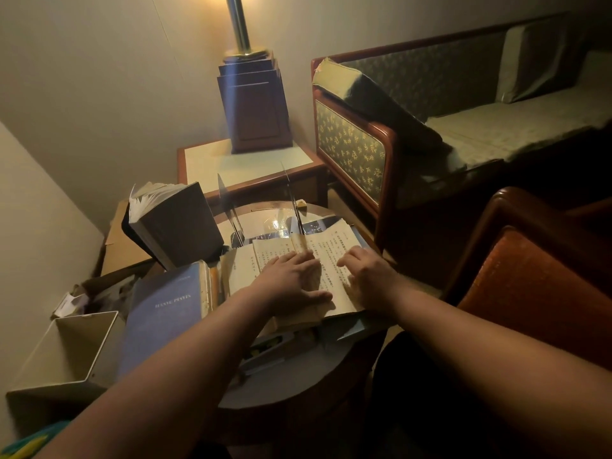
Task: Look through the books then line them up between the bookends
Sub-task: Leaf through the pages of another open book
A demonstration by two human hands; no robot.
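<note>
On the round table (298, 385), the open book (334, 256) lies under both hands: the looking-through step, nothing lined up yet. The left hand (291, 283) presses flat, fingers straight, gripping nothing; the right hand (364, 270) rests bent fingertips on the right page, no pinch visible. Next, I reckon, close it and stand it between the clear bookends (228, 207) just behind — the gap is free, though the dark book (178, 223) leans close on the left.
</note>
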